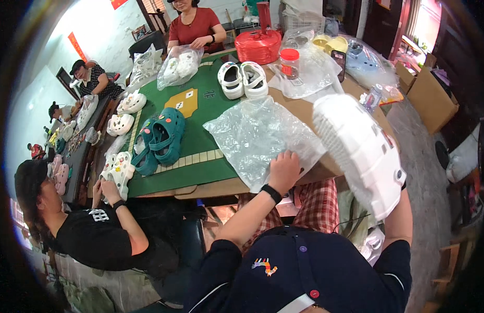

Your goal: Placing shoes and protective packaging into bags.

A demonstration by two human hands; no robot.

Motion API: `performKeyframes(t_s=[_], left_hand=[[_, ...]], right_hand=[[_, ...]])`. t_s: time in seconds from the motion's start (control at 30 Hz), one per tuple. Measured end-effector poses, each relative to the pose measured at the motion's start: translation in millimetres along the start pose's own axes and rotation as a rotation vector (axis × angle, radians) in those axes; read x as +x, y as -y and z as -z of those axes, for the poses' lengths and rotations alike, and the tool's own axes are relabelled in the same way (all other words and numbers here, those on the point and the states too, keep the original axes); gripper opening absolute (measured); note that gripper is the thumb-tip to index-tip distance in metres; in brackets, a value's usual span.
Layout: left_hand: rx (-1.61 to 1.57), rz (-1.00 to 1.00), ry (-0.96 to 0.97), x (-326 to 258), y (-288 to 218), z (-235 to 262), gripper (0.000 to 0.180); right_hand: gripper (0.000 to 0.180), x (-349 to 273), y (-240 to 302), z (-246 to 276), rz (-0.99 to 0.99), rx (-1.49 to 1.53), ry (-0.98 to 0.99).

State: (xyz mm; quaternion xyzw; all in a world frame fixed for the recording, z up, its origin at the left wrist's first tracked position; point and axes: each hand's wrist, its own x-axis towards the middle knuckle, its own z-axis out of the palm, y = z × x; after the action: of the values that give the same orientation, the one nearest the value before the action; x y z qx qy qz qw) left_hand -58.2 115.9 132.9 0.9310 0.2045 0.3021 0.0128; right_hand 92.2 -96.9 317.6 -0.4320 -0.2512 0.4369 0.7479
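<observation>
A clear plastic bag [257, 133] lies spread and wrinkled at the table's near edge. My left hand [285, 169] rests on the bag's near side, its fingers curled over the edge. To the right, a pair of white clogs [359, 154] hangs in the air close to me, its ribbed surface turned partly to the left. My right forearm [398, 221] rises behind the clogs; they hide that hand's fingers, though the hand is holding them up. Beyond the bag stands another pair of white clogs [242, 81] with dark marks inside. Teal clogs [161, 140] sit left of the bag.
A red-lidded jar [290, 63], a large red twine roll [258, 47] and a phone [338, 63] stand at the back right. At left a person in black [96, 229] handles white clogs; across the table, a person in red [196, 28] holds bagged clogs. A cardboard box [429, 99] stands right.
</observation>
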Motion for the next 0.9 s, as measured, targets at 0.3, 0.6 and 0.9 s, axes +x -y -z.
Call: performKeyframes(t_s=[0.3, 0.6, 0.9], left_hand=[[-0.777, 0.389, 0.450, 23.3, 85.8, -36.6, 0.037], [-0.690, 0.238, 0.468, 25.6, 64.8, 25.0, 0.032], [0.018, 0.140, 0.295, -41.0, 47.7, 59.5, 0.066]], right_hand=[[0.033, 29.6, -48.4, 11.6, -0.112, -1.285, 0.511], [0.030, 38.2, -54.5, 0.4, -0.112, -1.721, 0.667], [0.030, 50.9, -61.6, 54.3, -0.018, -1.381, 0.383]])
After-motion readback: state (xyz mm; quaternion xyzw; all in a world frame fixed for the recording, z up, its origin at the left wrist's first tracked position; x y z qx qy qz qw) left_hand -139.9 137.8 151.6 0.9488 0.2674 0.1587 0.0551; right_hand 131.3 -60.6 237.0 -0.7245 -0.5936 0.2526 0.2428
